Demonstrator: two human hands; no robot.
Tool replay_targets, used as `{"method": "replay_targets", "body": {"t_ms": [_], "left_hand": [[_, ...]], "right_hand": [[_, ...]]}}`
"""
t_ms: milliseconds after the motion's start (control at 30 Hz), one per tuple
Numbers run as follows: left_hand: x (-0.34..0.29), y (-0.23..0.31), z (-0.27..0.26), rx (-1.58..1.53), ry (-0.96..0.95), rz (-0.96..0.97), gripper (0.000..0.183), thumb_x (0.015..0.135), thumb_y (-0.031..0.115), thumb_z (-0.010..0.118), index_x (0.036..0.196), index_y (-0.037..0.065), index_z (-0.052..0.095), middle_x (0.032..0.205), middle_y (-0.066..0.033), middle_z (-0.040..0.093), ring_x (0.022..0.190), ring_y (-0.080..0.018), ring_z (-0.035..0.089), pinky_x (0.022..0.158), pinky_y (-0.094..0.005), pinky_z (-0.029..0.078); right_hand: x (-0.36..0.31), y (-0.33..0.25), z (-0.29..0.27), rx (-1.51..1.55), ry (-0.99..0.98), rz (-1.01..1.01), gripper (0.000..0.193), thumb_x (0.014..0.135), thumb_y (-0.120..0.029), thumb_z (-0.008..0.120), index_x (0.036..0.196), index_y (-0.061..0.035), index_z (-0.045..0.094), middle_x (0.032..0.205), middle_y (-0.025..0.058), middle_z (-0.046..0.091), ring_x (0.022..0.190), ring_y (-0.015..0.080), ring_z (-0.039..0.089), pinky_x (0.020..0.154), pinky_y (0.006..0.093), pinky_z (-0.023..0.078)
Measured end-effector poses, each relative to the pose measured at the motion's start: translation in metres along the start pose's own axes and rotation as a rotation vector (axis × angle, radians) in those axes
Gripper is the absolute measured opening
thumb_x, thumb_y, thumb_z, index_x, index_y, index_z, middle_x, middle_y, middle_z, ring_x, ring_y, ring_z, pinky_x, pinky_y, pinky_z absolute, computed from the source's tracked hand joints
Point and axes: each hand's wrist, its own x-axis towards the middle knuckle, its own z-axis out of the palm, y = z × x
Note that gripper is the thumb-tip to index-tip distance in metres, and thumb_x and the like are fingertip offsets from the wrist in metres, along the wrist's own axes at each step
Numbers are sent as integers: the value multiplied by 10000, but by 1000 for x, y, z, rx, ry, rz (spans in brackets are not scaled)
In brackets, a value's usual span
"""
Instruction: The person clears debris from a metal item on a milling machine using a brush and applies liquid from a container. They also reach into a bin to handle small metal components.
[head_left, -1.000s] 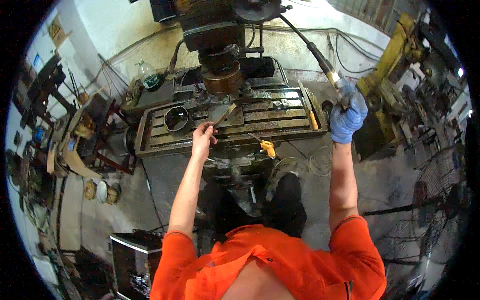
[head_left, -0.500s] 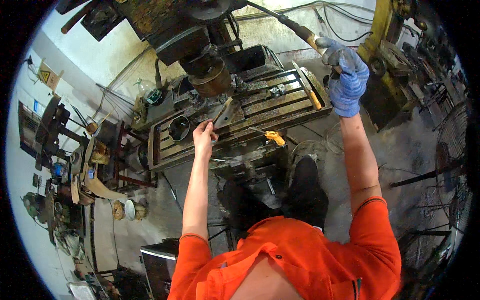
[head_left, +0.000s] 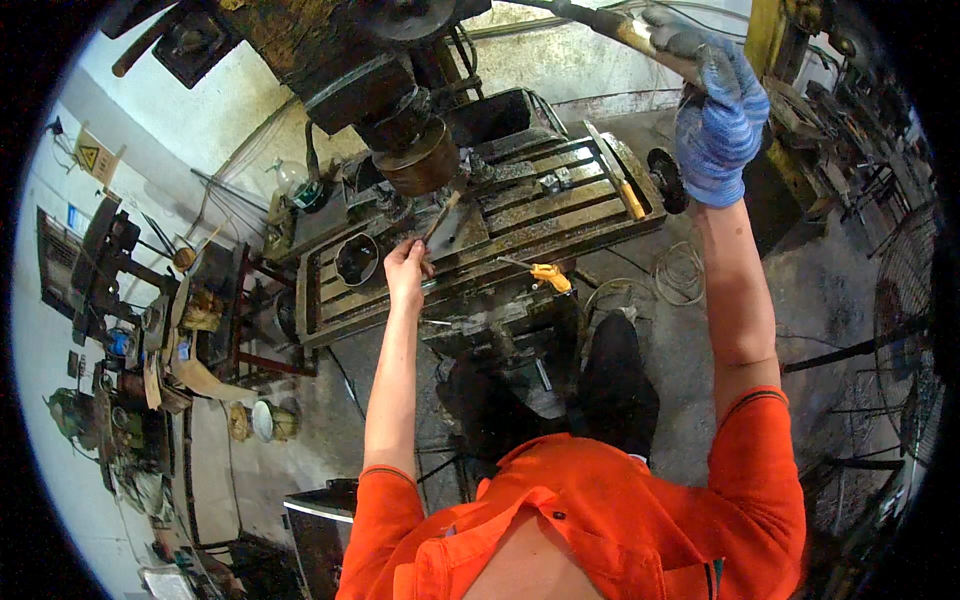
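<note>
My bare left hand pinches a slim brush, its tan tip pointing up and away over the slotted machine table. Just beyond the tip hangs the machine's round, brownish spindle head. My right hand, in a blue-and-white knit glove, is raised at the upper right. Its fingers are wrapped round the pale, worn end of a long dark lever. Left of my left hand, a round pot with dark contents stands on the table. A yellow-handled air gun lies at the table's front edge.
A file with an orange handle lies across the table's right end. A dark handwheel sticks out there. A coiled hose rests on the floor, and a large fan stands far right. Cluttered benches line the left wall.
My right hand and the lever's end have swung up and to the right, away from me. My left hand has barely shifted, still holding the brush near the spindle head.
</note>
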Motion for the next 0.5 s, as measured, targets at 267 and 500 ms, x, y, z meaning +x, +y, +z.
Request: {"method": "replay_targets", "body": {"t_ms": [267,500], "left_hand": [[6,0,1,44,7,51,246,854,108,511,1021,-72,533,753,-87,559,420,-109,445,409,-256,367],[32,-12,8,246,89,161,253,844,116,514,1020,-59,562,699,-85,565,458,-106,453,447,-269,378]], "right_hand": [[29,-24,56,-514,-120,-443,183,777,-188,603,803,-7,622,729,57,588,769,155,526,743,300,396],[94,-36,85,-486,-229,-294,128,804,-117,571,803,4,613,707,16,573,593,101,520,532,234,423]]}}
